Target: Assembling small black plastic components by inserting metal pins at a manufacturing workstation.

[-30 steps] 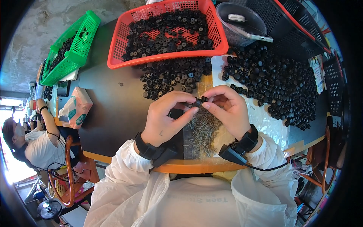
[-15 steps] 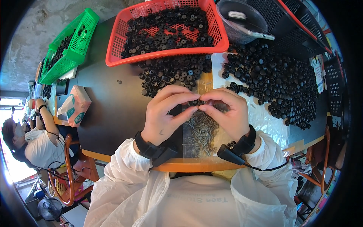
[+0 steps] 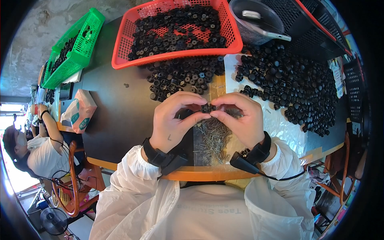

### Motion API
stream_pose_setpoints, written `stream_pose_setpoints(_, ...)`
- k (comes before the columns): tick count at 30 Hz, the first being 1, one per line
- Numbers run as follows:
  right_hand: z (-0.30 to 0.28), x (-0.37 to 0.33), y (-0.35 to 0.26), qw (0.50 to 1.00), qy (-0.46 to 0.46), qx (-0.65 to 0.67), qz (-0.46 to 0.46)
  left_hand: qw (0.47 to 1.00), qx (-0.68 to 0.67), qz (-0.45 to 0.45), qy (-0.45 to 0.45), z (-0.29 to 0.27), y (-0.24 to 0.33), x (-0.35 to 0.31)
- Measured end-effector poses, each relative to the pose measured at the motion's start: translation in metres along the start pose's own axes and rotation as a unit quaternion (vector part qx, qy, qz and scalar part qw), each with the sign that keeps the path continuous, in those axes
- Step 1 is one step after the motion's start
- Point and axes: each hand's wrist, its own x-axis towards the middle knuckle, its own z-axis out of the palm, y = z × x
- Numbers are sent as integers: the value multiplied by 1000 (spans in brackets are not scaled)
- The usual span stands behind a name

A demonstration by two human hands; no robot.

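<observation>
Between my two hands is a small black plastic part [image 3: 207, 108], pinched from both sides and partly covered by fingertips. My left hand [image 3: 174, 117] grips it with thumb and fingers from the left. From the right, my right hand [image 3: 240, 113] closes on it the same way. Below them lies a heap of thin metal pins or screws [image 3: 215, 138] on a clear sheet. Just beyond my hands, a pile of round black plastic parts [image 3: 182, 76] spreads over the dark table [image 3: 116, 108].
A red basket [image 3: 178, 57] of black discs stands at the far side. To the right are a heap of black caps [image 3: 292, 88], a clear tub [image 3: 256, 30] with a phone [image 3: 276, 36] across it, and black crates [image 3: 312, 32]. A tissue pack [image 3: 82, 112], green basket [image 3: 76, 56] and seated person [image 3: 44, 152] are left.
The fingers have shifted slightly apart, so more of the black part shows between them. Both hands stay in nearly the same place. The person at left has moved a little.
</observation>
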Motion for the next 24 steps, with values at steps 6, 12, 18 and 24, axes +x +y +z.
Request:
stream_pose_setpoints(6, 0, -1, 0, 1000, -9, -10, -16, 998, 39, 43, -2, -1, 1, 2)
stream_pose_setpoints(12, -1, -2, 0, 1000, 3, -18, -17, 998, 39, 42, 7, -1, 4, 2)
stream_pose_setpoints(18, -1, -1, -1, 998, -12, -38, -48, 998, 43, 51, 7, -1, 1, 2)
stream_pose_setpoints(24, 5, -5, 3, 997, 5, 75, 27, 997, 39, 72, 11, -1, 0, 1)
